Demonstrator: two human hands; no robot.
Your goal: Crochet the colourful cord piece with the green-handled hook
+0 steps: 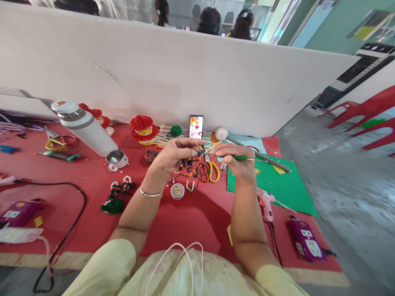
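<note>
Above the middle of the red table, my left hand is closed on a small piece of multicoloured crochet work with dark, orange and blue yarn. My right hand grips a crochet hook by its green handle, the thin shaft pointing left to the yarn. The hook's tip is hidden near the left fingertips. Below the hands lie yellow-handled scissors, a small round tub and a bent pale green piece. A multicoloured yarn ball rests by my left wrist. Behind stands a lit phone.
To the left are a white flask and a metal cup. A pink glue gun and purple power box lie at right, near a green sheet. A white partition closes the back; people sit beyond.
</note>
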